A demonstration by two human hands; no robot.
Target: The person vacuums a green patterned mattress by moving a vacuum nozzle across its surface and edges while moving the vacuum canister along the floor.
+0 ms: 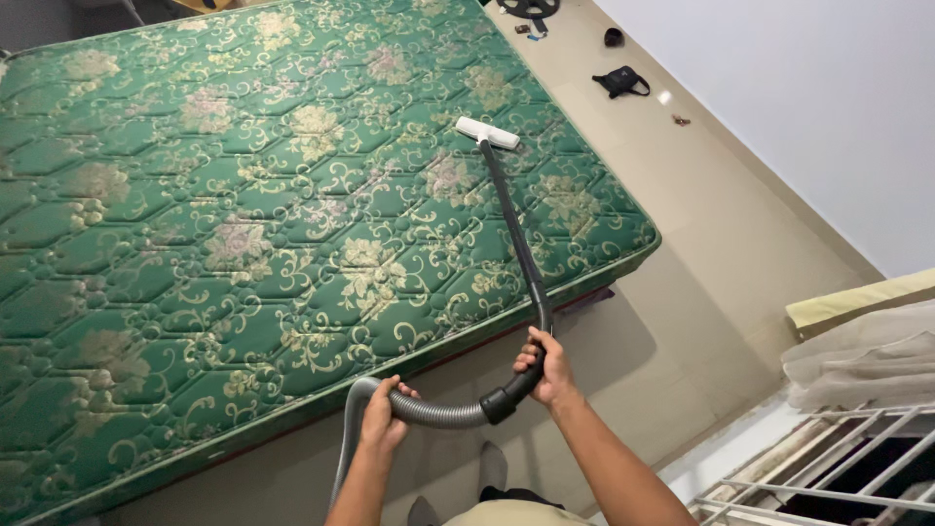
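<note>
A bare green mattress (243,214) with a pale floral quilted pattern fills most of the view. On it rests the white nozzle head (488,132) of a vacuum cleaner, at the far right part of the mattress. A black wand (514,234) runs from the nozzle back toward me. My right hand (547,368) grips the curved black handle at the wand's near end. My left hand (382,417) holds the grey ribbed hose (438,415) just behind the handle; the hose drops down out of sight past my left arm.
Beige tiled floor (701,292) lies right of the mattress, bounded by a white wall (828,88). A small black bag (620,82) and small dark items sit on the floor near the wall. Folded cloths (862,360) and a white metal rack (828,477) are at lower right.
</note>
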